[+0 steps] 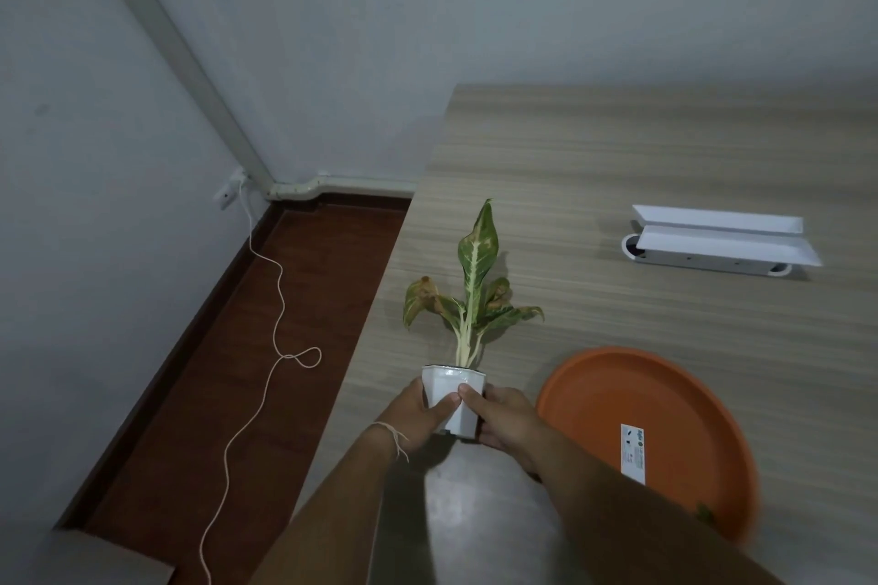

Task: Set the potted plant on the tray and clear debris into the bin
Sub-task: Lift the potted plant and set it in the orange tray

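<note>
A small white pot (pixel 452 387) holds a plant (pixel 475 271) with green and cream leaves, some of them browned. Both of my hands grip the pot near the table's left edge: my left hand (pixel 418 420) on its left side, my right hand (pixel 503 418) on its right side. The pot leans slightly away from me, and I cannot tell whether its base touches the table. A round orange tray (pixel 617 394) with a white label lies on the table just right of my right hand. A small green leaf scrap (pixel 704 513) sits at the tray's near edge.
A white oblong box with an open flap (pixel 717 240) lies further back on the wooden table (pixel 617 157). Left of the table is a dark red floor with a white cord (pixel 266 347) trailing from a wall socket. Grey walls meet at the corner.
</note>
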`<move>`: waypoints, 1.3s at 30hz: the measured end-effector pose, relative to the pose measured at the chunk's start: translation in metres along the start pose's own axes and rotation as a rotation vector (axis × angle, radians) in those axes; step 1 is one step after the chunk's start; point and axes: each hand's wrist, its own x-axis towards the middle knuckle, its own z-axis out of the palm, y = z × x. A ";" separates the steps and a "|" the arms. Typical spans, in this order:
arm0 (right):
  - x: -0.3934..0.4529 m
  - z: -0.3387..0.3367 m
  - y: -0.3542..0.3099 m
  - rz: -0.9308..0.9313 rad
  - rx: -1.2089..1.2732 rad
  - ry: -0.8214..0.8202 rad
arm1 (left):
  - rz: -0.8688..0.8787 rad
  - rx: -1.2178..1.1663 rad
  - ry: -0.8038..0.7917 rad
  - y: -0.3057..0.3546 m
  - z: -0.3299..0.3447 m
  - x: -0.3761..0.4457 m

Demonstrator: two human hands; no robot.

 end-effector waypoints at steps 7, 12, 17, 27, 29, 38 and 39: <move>0.004 0.001 -0.001 0.007 0.039 -0.005 | 0.002 -0.006 0.010 0.002 0.000 0.000; 0.007 -0.002 0.000 0.014 0.049 -0.015 | -0.020 -0.018 -0.008 -0.001 -0.002 0.004; 0.005 -0.002 -0.001 0.011 0.054 -0.018 | -0.026 -0.049 -0.001 -0.003 -0.001 0.005; 0.003 -0.006 -0.014 0.089 0.023 -0.061 | -0.098 -0.182 0.056 -0.003 0.006 0.002; 0.002 -0.009 -0.021 0.107 0.004 -0.063 | -0.105 -0.194 0.069 -0.002 0.006 0.004; -0.008 -0.042 -0.061 0.021 -0.048 0.026 | -0.043 -0.155 0.073 0.046 0.018 0.029; -0.010 -0.048 -0.067 0.006 -0.052 0.039 | -0.031 -0.152 0.068 0.052 0.020 0.033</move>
